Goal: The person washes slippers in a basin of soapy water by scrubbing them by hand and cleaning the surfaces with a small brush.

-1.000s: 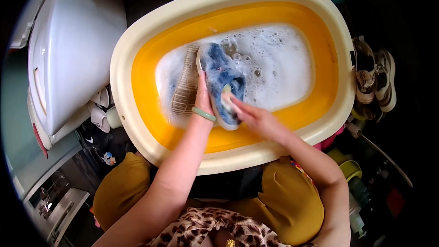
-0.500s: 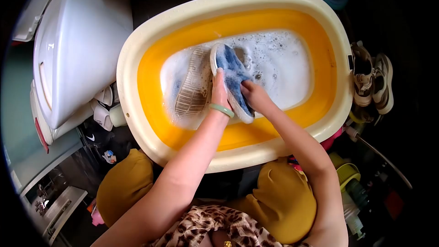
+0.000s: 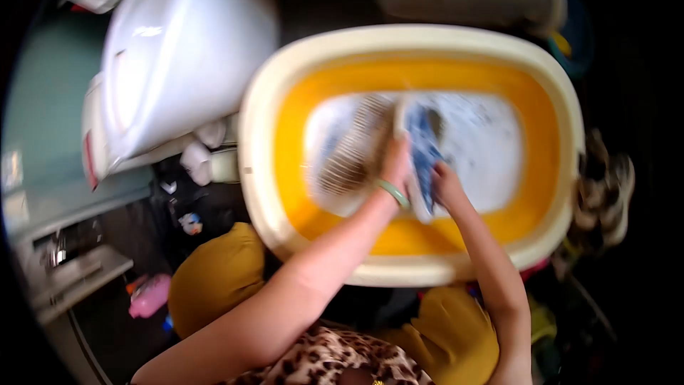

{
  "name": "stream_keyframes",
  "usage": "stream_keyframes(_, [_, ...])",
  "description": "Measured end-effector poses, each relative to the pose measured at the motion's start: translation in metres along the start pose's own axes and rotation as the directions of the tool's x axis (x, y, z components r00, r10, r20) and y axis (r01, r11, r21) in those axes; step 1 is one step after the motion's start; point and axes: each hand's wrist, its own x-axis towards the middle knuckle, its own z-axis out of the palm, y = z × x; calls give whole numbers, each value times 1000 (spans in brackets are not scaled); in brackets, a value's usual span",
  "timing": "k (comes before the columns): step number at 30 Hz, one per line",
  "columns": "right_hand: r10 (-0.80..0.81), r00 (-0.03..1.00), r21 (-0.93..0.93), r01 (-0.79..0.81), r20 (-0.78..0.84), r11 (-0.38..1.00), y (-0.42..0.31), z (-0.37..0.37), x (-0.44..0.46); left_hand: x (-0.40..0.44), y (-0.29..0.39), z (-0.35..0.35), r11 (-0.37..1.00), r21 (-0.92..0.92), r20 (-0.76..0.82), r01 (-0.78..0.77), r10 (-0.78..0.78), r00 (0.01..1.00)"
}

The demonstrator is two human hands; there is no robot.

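Observation:
A blue shoe with a pale sole (image 3: 423,144) is tilted on its side over soapy water (image 3: 491,150) in a yellow tub with a cream rim (image 3: 258,164). My left hand (image 3: 397,165), a green bangle at its wrist, is closed around the sole side of this shoe. On the opposite side, my right hand (image 3: 447,184) has its fingers curled against the blue upper; the fingertips are blurred and partly hidden. A second shoe (image 3: 354,153) lies left of my left hand, its ribbed sole facing up amid the suds.
A white toilet (image 3: 185,50) stands left of the tub. Beyond the tub's right rim sits a pair of shoes (image 3: 604,196). A pink bottle (image 3: 149,296) is at lower left, and a blue basin (image 3: 578,36) at upper right.
The view has shifted, so the tub appears farther right and lower, with blur. The blue shoe now stands more edge-on, still between both hands.

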Motion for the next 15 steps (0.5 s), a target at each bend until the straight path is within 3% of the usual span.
stream_keyframes(2, [124, 980, 515, -189, 158, 836, -12, 2, -43, -12, 5, 3, 969, 210, -79, -131, 150, 986])
stream_keyframes(3, [-7, 981, 613, -115, 193, 781, -10, 6, -56, -2, 1, -8, 959, 223, -87, -173, 196, 977])
stream_keyframes(4, [9, 972, 670, -168, 233, 724, -15, 5, -62, 2, -2, -13, 944, 255, -87, -207, 236, 968])
stream_keyframes(5, [-64, 980, 645, -73, 187, 761, 6, 10, -50, 7, -4, -16, 927, 288, -86, -240, 275, 958])
stream_keyframes(6, [-71, 986, 742, -67, 153, 667, 6, 13, -38, 9, -6, -13, 935, 254, -66, -249, 273, 960])
stream_keyframes(8, [-166, 976, 393, 99, 142, 914, -9, 6, 3, 5, -7, -5, 969, 117, -21, -218, 222, 975])
stream_keyframes(10, [-126, 989, 156, 113, 74, 981, 6, -1, 45, 2, -7, 2, 973, 70, -9, -218, 219, 976])
stream_keyframes(11, [-115, 992, 72, 112, 47, 991, 10, -4, 57, 5, -9, 6, 954, 177, -51, -241, 253, 966])
stream_keyframes(13, [34, 998, 460, -51, 46, 886, 14, -12, 59, 13, -10, 13, 900, 328, -75, -287, 327, 942])
stream_keyframes(14, [32, 999, 457, -48, 42, 888, 14, -9, 49, 16, -7, 7, 900, 325, -71, -289, 328, 942])
stream_keyframes(15, [21, 985, 627, -123, 168, 769, 18, -8, 28, 19, -9, 2, 906, 333, -60, -261, 297, 953])
